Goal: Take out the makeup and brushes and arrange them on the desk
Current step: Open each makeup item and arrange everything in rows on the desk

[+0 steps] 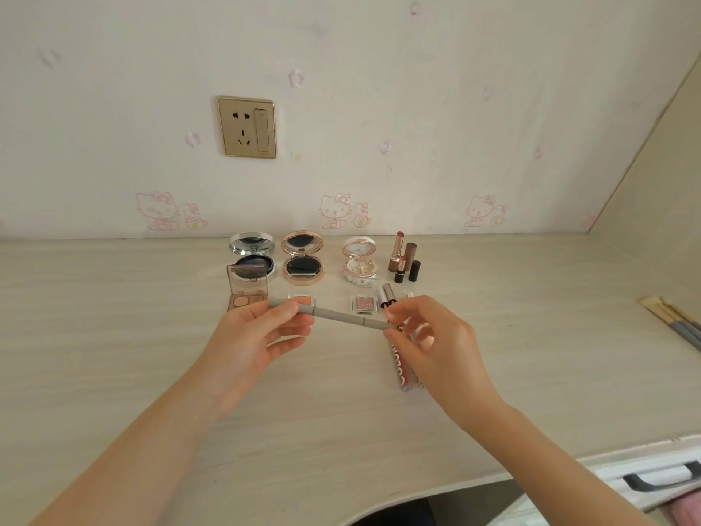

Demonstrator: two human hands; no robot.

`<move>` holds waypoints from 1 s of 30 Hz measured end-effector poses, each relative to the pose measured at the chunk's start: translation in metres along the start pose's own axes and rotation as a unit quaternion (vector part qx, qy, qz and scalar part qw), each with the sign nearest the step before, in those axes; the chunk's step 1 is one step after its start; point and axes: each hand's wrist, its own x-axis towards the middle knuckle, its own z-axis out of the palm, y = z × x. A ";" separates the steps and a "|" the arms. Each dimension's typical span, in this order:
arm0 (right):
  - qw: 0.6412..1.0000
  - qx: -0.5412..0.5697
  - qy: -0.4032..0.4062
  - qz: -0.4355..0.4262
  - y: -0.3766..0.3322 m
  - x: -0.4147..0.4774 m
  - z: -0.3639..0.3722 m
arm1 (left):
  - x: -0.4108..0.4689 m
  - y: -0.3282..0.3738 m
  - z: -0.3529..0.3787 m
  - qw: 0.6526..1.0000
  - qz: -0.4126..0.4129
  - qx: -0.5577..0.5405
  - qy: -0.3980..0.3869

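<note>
I hold a long grey makeup pencil [337,316] level above the desk [113,336]. My left hand [254,336] pinches its left end and my right hand [436,336] pinches its right end. Behind the pencil several open compacts stand in a row: a silver one [251,256], a gold one [302,260] and a white one [359,261]. In front of them lie a brown eyeshadow palette [244,292], an orange blush pan [302,299] and a glitter pan [363,303]. Lipsticks [404,258] stand upright at the right. A lip gloss tube [401,368] lies under my right hand.
Several brushes [673,320] lie at the desk's far right. The wall with a gold socket [247,127] rises right behind the compacts. A side panel closes the right end. A white drawer with a dark handle [660,476] shows below the desk's curved front edge.
</note>
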 end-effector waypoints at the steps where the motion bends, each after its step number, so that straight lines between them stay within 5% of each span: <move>1: 1.000 0.001 -0.006 -0.001 -0.001 0.001 0.000 | 0.000 0.000 0.000 1.000 -0.001 -0.002 -0.002; 8: 0.996 0.026 -0.079 0.019 -0.013 0.011 -0.002 | -0.005 0.006 0.001 0.991 -0.003 0.112 -0.074; 12: 0.993 -0.005 -0.119 -0.009 -0.023 0.016 -0.004 | -0.011 0.016 0.010 0.943 0.005 0.305 -0.135; 17: 0.990 -0.044 -0.130 -0.037 -0.034 0.018 -0.002 | -0.020 0.017 0.022 0.846 0.115 0.509 -0.107; 23: 0.986 -0.062 -0.152 -0.012 -0.042 0.018 0.003 | -0.023 0.008 0.030 0.818 0.207 0.529 -0.093; 30: 0.968 -0.087 -0.233 -0.007 -0.048 0.020 -0.003 | -0.024 0.000 0.028 0.641 0.285 0.711 -0.047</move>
